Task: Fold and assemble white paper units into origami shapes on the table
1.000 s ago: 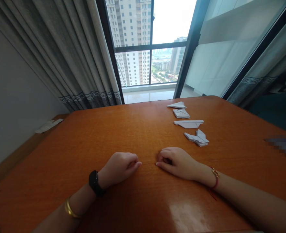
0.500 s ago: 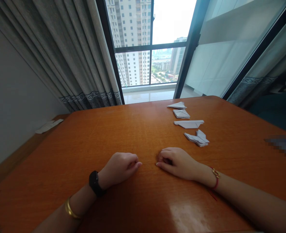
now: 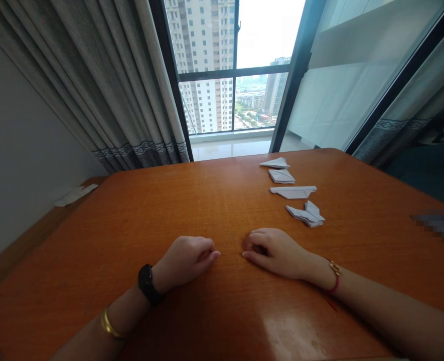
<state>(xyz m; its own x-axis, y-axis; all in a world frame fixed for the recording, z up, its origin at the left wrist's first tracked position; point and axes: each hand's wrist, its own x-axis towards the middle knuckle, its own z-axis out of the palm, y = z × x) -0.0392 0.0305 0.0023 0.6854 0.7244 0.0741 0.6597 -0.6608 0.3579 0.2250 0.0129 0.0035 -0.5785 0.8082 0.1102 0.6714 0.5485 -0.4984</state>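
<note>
My left hand [image 3: 187,258] rests on the orange-brown wooden table [image 3: 191,200], its fingers curled into a loose fist with nothing seen in them. Across a small gap lies my right hand [image 3: 274,250], also curled, with a hollow between thumb and fingers and nothing in it. Just beyond my right hand is a folded white paper piece [image 3: 309,214] with a raised flap. Behind it, in a rough column, lie a long flat folded paper [image 3: 294,192], a squarish folded paper [image 3: 281,176] and a pointed folded paper [image 3: 275,163]. Neither hand touches the papers.
White papers [image 3: 76,195] lie on a ledge left of the table. A blurred, pixelated grey object [image 3: 442,226] sits at the right edge. Beyond the table's far edge are a grey curtain [image 3: 131,90] and a window [image 3: 234,75].
</note>
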